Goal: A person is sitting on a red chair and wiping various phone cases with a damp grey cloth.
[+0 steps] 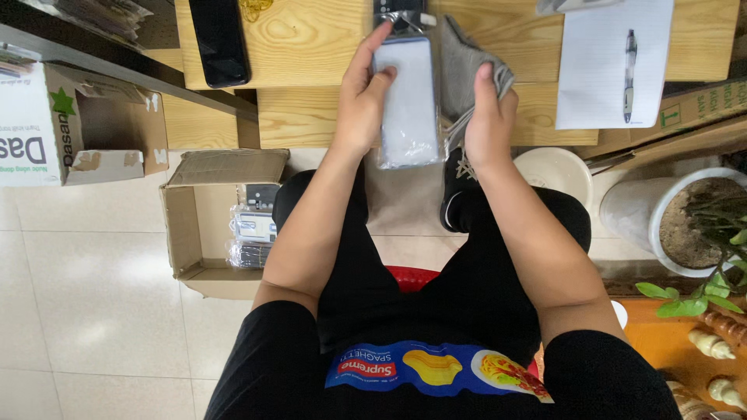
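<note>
This looks like a small packing workroom in a home or shop. A wooden table (311, 47) at 12 o'clock carries a sheet of paper (599, 70) with a pen (629, 74). Open cardboard boxes (206, 225) of wrapped goods stand on the tiled floor (85, 303) at 9 o'clock; a potted plant (692, 222) sits at 3 o'clock.

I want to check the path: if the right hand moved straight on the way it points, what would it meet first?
Probably the grey cloth that the right hand already grips; past it lies the bare wooden table. Depth is unclear.
</note>
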